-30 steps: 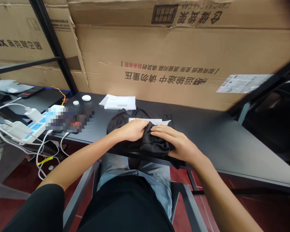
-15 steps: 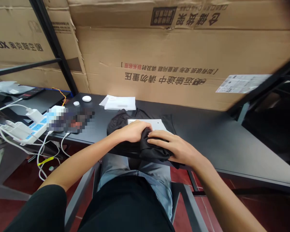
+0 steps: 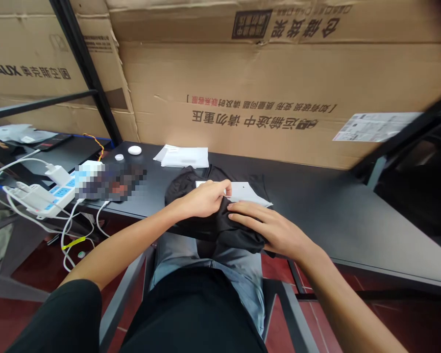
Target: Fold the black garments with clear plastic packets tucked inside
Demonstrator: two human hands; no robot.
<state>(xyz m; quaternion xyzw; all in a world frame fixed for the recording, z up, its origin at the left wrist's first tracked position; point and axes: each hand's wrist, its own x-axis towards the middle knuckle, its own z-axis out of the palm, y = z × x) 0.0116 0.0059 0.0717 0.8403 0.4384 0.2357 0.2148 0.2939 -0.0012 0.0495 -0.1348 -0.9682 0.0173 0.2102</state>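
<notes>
A bundle of thin black cloth (image 3: 238,233), probably a garment, lies at the front edge of the black table. My right hand (image 3: 275,228) is wrapped over the bundle, its fingers pressed into the folds. Just left of it, my left hand (image 3: 206,200) pinches what looks like the edge of a flat white plastic bag (image 3: 248,191). The bag rests on more black cloth spread beneath, and both hands partly cover it. How far the bundle reaches into the bag is hidden.
More white bags (image 3: 185,157) lie behind the cloth. To the left are a power strip (image 3: 64,191) with white cables, a blurred-out object (image 3: 113,182) and a small white case (image 3: 134,150). A large cardboard sheet (image 3: 242,73) stands along the table's back.
My left fingertips have lifted off the black bundle and now pinch the white bag's edge. More of the bag shows on the right. My right hand stays on the cloth, slightly lower.
</notes>
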